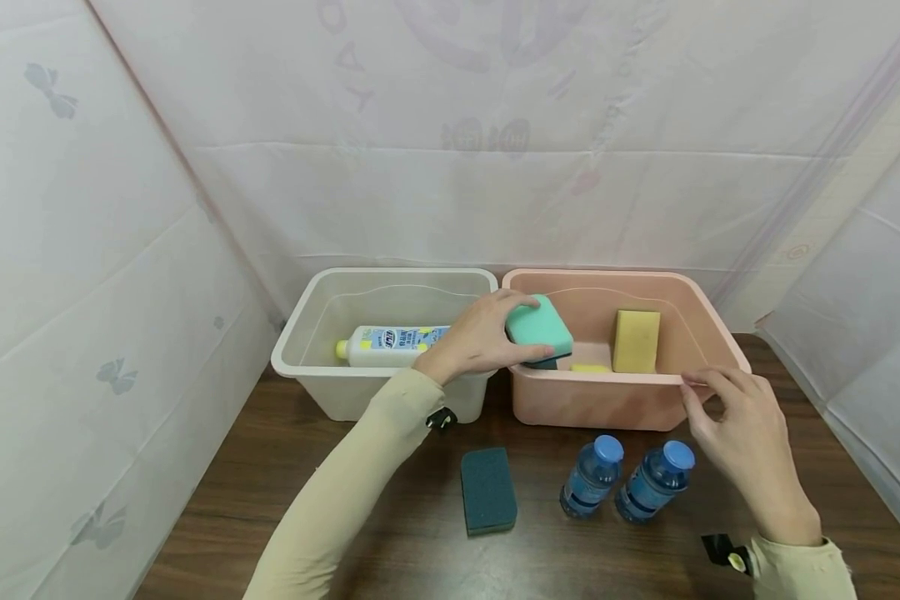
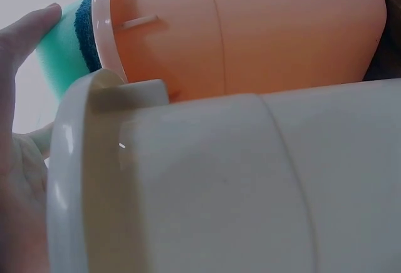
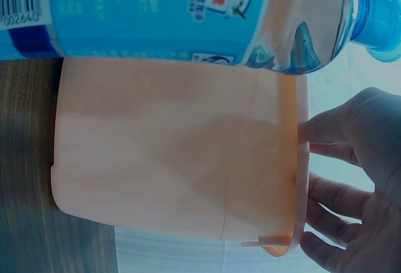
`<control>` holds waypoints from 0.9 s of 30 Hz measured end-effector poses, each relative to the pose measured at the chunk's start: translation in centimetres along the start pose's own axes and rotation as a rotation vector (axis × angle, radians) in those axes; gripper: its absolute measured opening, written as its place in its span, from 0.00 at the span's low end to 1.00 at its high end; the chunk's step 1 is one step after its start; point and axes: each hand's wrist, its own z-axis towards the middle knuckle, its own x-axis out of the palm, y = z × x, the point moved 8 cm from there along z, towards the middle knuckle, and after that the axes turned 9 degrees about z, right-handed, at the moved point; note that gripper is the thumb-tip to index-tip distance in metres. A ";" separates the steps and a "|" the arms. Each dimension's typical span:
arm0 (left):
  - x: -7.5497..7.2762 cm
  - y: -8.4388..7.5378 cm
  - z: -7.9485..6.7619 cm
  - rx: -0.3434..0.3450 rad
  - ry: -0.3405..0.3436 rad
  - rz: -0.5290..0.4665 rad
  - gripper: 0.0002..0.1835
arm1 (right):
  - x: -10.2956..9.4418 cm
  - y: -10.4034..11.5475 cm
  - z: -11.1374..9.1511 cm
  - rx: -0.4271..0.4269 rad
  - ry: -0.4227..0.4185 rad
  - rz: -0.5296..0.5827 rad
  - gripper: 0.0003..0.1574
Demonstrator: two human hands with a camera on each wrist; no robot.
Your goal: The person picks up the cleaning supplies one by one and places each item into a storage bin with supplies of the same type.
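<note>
My left hand [image 1: 480, 333] pinches a mint-green sponge [image 1: 537, 323] with a dark scouring side, thumb and fingers on opposite edges. The sponge is at the left end of the pink bin [image 1: 600, 400], by its front rim; the left wrist view also shows the sponge [image 2: 66, 47] beside that rim. My right hand [image 1: 746, 425] grips the bin's front right rim with thumb and fingertips, as the right hand [image 3: 369, 179] in the right wrist view shows. Inside the bin a yellow sponge [image 1: 636, 342] stands upright, and another yellow piece [image 1: 589, 367] is partly hidden by the rim.
Left of the pink bin, a white bin [image 1: 322, 372] holds a white bottle [image 1: 390, 343] with a yellow cap, lying down. A dark green sponge [image 1: 488, 490] lies on the wooden table [image 1: 397, 533]. Two blue-capped bottles, one left [image 1: 591, 479] and one right [image 1: 654, 483], stand before the pink bin.
</note>
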 end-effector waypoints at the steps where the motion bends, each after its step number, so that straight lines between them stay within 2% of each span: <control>1: 0.0 0.0 0.1 -0.002 0.001 0.001 0.42 | 0.0 0.0 0.0 0.000 -0.001 -0.001 0.08; 15: 0.4 0.0 1.0 -0.009 0.020 0.019 0.43 | 0.1 -0.1 0.0 0.010 0.008 -0.006 0.08; 27: 0.7 -0.5 1.4 0.012 0.032 0.058 0.42 | 0.1 0.0 0.1 -0.001 0.004 -0.013 0.09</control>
